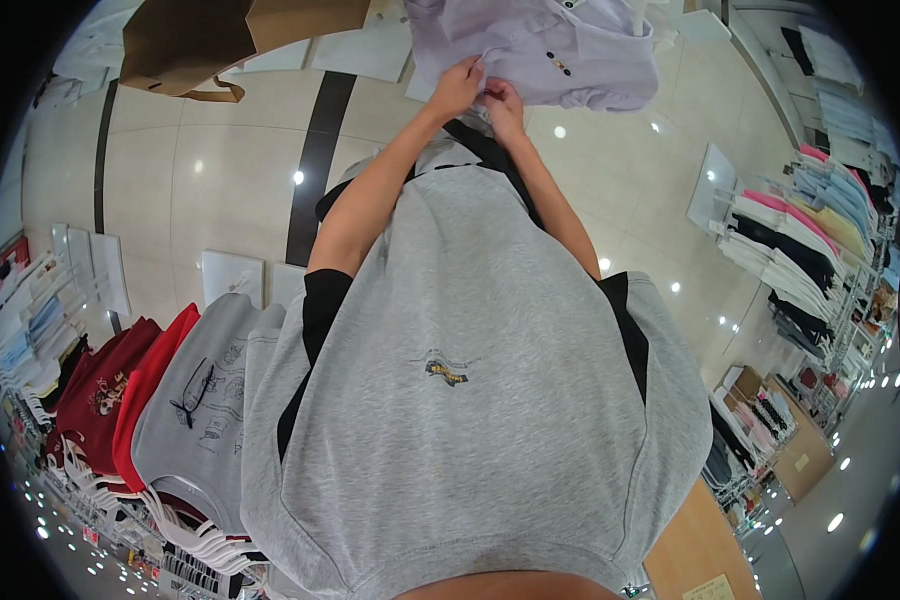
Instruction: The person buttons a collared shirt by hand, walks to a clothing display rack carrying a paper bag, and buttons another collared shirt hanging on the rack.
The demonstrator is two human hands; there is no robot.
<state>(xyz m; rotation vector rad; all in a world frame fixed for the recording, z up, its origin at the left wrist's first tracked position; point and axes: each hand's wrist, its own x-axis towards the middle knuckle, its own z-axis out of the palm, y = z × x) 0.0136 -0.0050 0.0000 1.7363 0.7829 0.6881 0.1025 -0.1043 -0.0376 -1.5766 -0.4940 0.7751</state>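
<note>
A pale lavender shirt (600,65) with small dark buttons or trim lies at the top of the view. My left hand (457,88) is closed, pinching its lower edge. Right beside it, my right hand (503,105) is also closed on the same edge, its fingertips partly hidden. Something small and dark shows near the right fingers; I cannot make out what it is. The grey top (490,270) on my body, with a small printed logo, fills the middle, below both forearms.
A brown paper bag (195,45) stands at the upper left. Grey and red sweatshirts (135,400) hang on a rack at the left. More clothes (785,250) hang at the right, near a wooden counter (700,545). Shiny floor tiles (210,180) lie between.
</note>
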